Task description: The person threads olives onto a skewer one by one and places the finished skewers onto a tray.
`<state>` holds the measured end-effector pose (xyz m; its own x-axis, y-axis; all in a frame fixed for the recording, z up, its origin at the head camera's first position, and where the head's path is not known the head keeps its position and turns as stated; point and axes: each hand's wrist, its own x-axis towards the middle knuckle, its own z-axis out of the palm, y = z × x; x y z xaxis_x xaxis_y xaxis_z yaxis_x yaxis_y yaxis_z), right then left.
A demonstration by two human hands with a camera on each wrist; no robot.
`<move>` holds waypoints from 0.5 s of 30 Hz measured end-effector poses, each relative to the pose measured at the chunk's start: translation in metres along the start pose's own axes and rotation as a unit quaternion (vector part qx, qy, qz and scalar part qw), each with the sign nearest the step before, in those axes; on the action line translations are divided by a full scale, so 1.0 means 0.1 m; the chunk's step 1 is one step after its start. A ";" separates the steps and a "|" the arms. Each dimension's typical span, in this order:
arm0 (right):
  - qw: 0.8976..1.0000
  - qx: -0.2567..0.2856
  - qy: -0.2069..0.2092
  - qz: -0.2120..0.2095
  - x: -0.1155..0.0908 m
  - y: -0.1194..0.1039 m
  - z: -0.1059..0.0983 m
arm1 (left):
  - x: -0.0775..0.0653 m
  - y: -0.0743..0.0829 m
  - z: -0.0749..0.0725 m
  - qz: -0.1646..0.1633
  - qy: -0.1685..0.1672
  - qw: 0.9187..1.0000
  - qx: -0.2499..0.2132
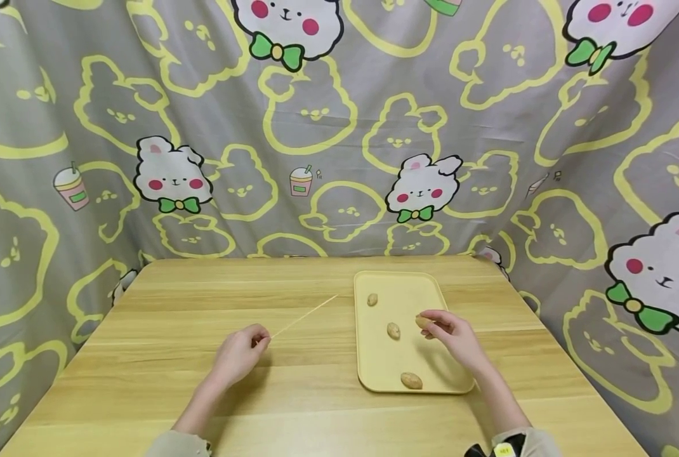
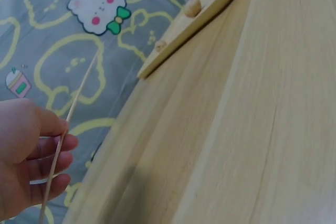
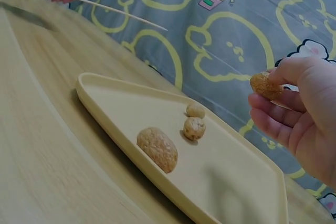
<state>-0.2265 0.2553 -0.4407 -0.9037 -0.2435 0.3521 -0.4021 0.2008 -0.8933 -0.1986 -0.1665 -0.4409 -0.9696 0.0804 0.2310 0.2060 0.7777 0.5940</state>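
My left hand (image 1: pixel 240 353) pinches a thin bamboo skewer (image 1: pixel 305 317) between thumb and fingers, over the left middle of the table. Its pointed end slants up and away toward the tray. Above the right side of the yellow tray (image 1: pixel 385 366), my right hand (image 1: pixel 455 336) holds a small wrinkled brown potato (image 3: pixel 266 86) between thumb and fingertips. Three more small potatoes lie apart on the tray: one near its far left corner (image 1: pixel 372 299), one in the middle (image 1: pixel 393 331), one by the near edge (image 1: pixel 411 381).
The wooden table (image 1: pixel 294 406) carries the tray on its right half, and bare wood lies around my left hand. Behind and at both sides hangs a grey curtain (image 1: pixel 339 127) with a rabbit print, close to the table's edges.
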 end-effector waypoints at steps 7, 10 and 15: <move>0.999 0.034 -0.010 0.026 0.02 -0.05 0.11 | 0.00 0.06 0.01 0.021 -0.006 0.999 -0.029; 0.999 0.037 -0.007 0.038 0.03 -0.07 0.15 | -0.01 0.06 0.03 0.025 -0.004 0.999 -0.032; 0.998 0.057 -0.015 0.036 0.04 -0.08 0.20 | -0.02 0.06 0.03 0.036 -0.002 0.999 -0.029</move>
<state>-0.2239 0.2336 -0.4373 -0.9242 -0.2613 0.2786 -0.3153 0.1103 -0.9425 -0.1961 -0.1597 -0.4401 -0.9528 0.1369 0.2710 0.2815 0.7329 0.6194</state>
